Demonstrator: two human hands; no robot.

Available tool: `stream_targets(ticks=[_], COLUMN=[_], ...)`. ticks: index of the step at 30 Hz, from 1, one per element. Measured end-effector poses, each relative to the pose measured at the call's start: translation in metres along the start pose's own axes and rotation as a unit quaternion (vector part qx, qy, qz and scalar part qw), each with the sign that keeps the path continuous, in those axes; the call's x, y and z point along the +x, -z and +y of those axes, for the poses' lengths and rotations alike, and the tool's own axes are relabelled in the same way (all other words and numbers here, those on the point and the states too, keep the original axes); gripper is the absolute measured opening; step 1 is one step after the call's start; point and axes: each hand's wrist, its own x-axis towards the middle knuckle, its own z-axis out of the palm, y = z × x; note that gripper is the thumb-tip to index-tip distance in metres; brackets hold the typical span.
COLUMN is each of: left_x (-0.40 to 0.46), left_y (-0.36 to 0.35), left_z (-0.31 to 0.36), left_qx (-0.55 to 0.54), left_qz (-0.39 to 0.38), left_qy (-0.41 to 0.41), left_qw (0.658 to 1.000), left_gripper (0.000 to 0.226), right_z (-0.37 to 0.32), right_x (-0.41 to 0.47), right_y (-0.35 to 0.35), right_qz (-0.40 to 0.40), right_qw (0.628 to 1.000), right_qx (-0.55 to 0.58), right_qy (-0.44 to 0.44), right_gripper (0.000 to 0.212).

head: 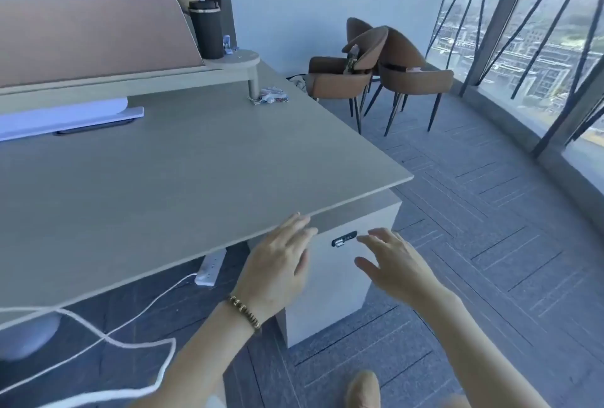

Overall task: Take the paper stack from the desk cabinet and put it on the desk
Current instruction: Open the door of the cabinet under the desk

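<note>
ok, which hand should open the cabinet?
Probably right. The right hand is open with its fingertips beside the lock on the closed cabinet front; the left hand sits by the desk edge.

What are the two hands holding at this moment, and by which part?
Nothing is held. The left hand and the right hand are open in front of the closed cabinet, near its lock.

Two empty hands, left hand (277, 264) and right hand (397, 264), before closed desk cabinet (330, 296).

shut desk cabinet (330, 280) hides any paper stack; lock (343, 238) digits unreadable.
</note>
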Motion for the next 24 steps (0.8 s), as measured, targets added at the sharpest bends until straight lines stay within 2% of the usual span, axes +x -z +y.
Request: stream_targets(ticks=[2,4,7,10,13,18,21,24], left_x=[-0.015,-0.029,-0.037,-0.038,-0.034,-0.025,-0.018,-0.013], left_y=[0.002,-0.002,-0.010,-0.022,-0.043,-0.091,-0.115,-0.126], left_z=[0.011,0.014,0.007,-0.006,-0.023,-0.067,-0.094,-0.112], left_qx=[0.002,-0.005,0.002,0.021,0.027,0.033,0.018,0.017], left_qz=[-0.035,-0.077,-0.102,-0.100,-0.110,-0.184,-0.153,-0.094], left_qy=[0.012,0.062,0.111,0.125,0.145,0.116,0.082,0.044], left_qw=[0.999,0.995,0.989,0.987,0.983,0.975,0.985,0.994], left_gripper=[0.036,0.041,0.047,0.046,0.056,0.079,0.081,0.076], right_z=[-0.002,-0.003,-0.006,-0.010,-0.012,-0.014,-0.015,-0.018], right_x=[-0.024,-0.044,-0.058,-0.056,-0.037,0.002,0.022,0.041], right_y=[-0.004,-0.012,-0.031,-0.055,-0.093,-0.175,-0.222,-0.261], right_qz=[-0.010,-0.031,-0.053,-0.087,-0.119,-0.175,-0.194,-0.177], right_qw=[1.000,0.999,0.998,0.996,0.992,0.981,0.970,0.961], right_qx=[0.004,0.009,0.020,0.027,0.038,0.063,0.104,0.160], right_qy=[-0.002,-0.003,0.000,-0.001,-0.010,-0.055,-0.105,-0.143], right_gripper=[0.050,0.051,0.051,0.053,0.054,0.054,0.063,0.092])
